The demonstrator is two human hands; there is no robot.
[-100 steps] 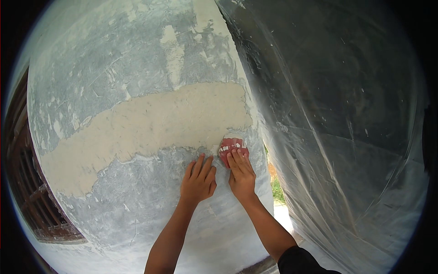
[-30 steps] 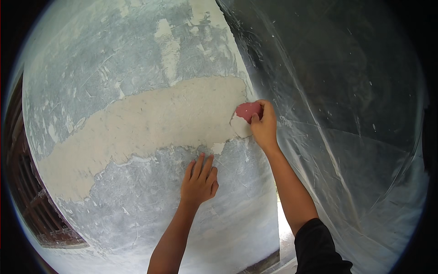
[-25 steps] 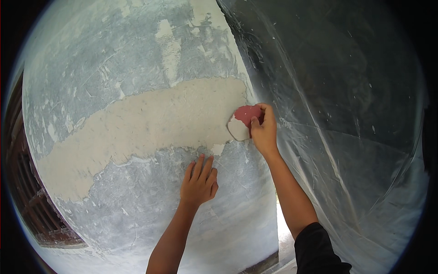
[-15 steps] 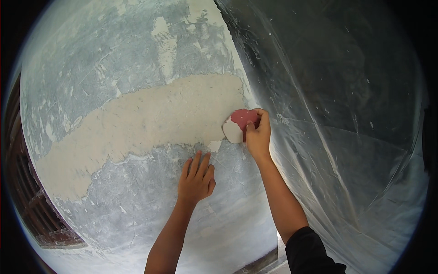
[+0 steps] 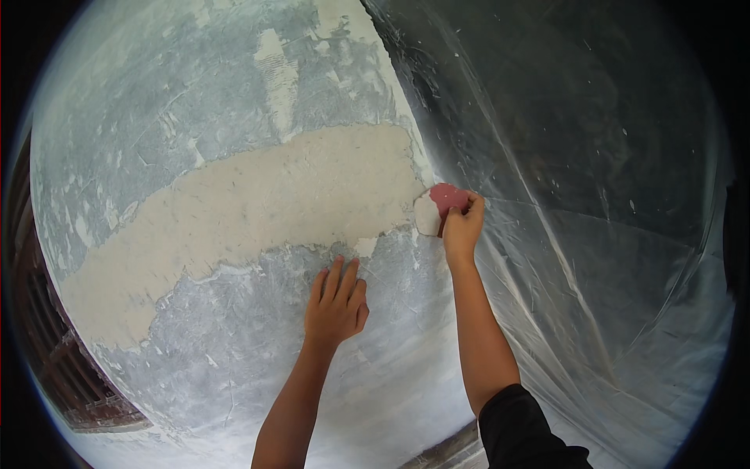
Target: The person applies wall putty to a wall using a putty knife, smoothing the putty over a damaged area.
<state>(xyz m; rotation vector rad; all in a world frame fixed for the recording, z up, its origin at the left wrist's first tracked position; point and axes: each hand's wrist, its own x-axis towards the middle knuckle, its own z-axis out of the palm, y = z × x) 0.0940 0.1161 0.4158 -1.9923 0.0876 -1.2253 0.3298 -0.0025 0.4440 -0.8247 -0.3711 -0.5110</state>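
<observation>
A red putty scraper (image 5: 448, 197), partly coated in cream putty, is pinched between the thumb and fingers of my right hand (image 5: 464, 227). Its edge lies against the right end of a cream putty band (image 5: 273, 191), close to where the wall stops. That band runs across the patchy grey-blue wall (image 5: 258, 320). My left hand (image 5: 335, 301) rests on the grey wall just below the band, fingers spread and holding nothing. Its fingertips are close to a small cream patch on the band's lower edge.
Clear plastic sheeting (image 5: 578, 227) hangs in folds beyond the wall's right edge, over a dark area. At the far left is a brown slatted frame (image 5: 66, 352). A dark strip (image 5: 445, 449) runs along the wall's bottom at the lower right.
My right hand has moved the scraper rightward, from over the putty band to the wall's right edge. Putty now covers more of the band's right end. My left hand has stayed put.
</observation>
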